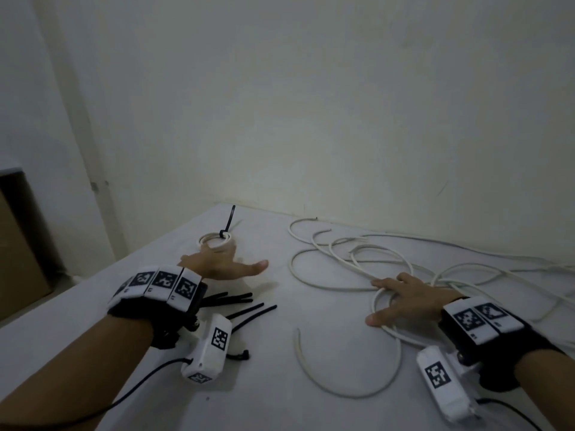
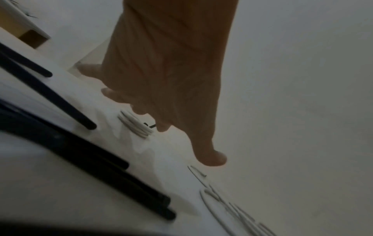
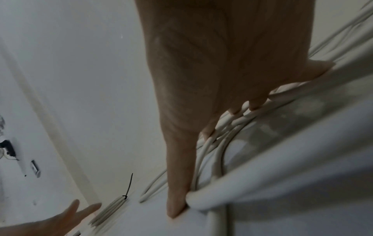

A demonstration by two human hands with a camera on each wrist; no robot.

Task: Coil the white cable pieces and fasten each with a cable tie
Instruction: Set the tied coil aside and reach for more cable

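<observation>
Right hand (image 1: 407, 298) flat, fingers spread on loose white round cable (image 1: 351, 259); left hand (image 1: 222, 264) open, empty; could snag neighbouring loops.

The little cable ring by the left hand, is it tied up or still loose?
Tied up. The small coil lies in neat rounds with a black cable tie cinched around it, tail sticking up.

Dim grey light, soft shadows, wrist views blurred (edges bowed)

A white table (image 1: 280, 353) meets a pale wall (image 1: 311, 104); a brown cabinet (image 1: 18, 244) stands far left.
</observation>
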